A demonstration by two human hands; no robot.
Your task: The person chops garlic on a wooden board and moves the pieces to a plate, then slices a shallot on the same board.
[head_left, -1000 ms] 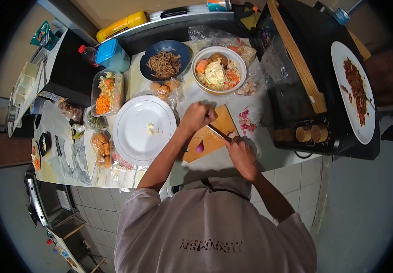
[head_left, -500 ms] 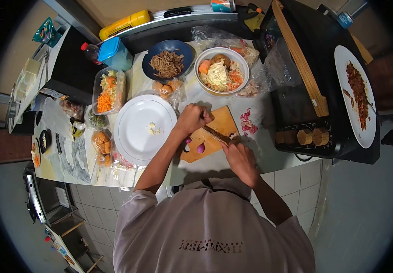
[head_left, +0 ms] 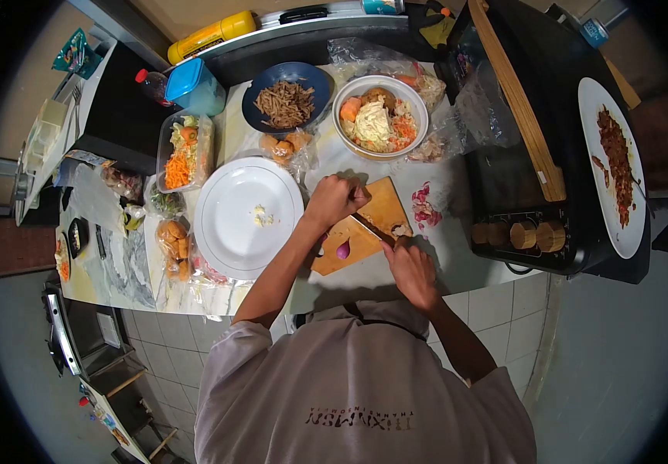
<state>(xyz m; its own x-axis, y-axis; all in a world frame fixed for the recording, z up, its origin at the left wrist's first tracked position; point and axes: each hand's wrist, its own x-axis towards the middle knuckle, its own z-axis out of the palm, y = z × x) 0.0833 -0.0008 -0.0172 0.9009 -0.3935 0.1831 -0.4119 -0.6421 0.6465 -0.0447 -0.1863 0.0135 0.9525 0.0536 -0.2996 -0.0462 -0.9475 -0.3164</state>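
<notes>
My right hand (head_left: 413,274) is closed around the handle of a knife (head_left: 368,227), whose blade slants up and left over the wooden cutting board (head_left: 380,195). Above the blade's far end, my left hand (head_left: 337,199) is curled with the fingers bent under; whatever it pinches is hidden. A purple shallot (head_left: 343,250) lies on the board below the knife, and part of another shows beside my left wrist. Small pale bits rest near the knife handle. Pink-and-white peelings (head_left: 425,207) lie on the counter right of the board. To the left, a white plate (head_left: 222,197) holds chopped white pieces.
Behind the board stand a bowl of mixed food (head_left: 423,133), a dark blue pan (head_left: 252,108) with brown strips, and bagged round items (head_left: 283,147). A container of shredded vegetables (head_left: 179,166) is at left. A black oven (head_left: 496,182) bounds the right, with a plate (head_left: 593,147) on top.
The view has shifted slightly. My left hand has turned a little over the board, and its wrist now covers more of the second shallot. The knife stays in my right hand.
</notes>
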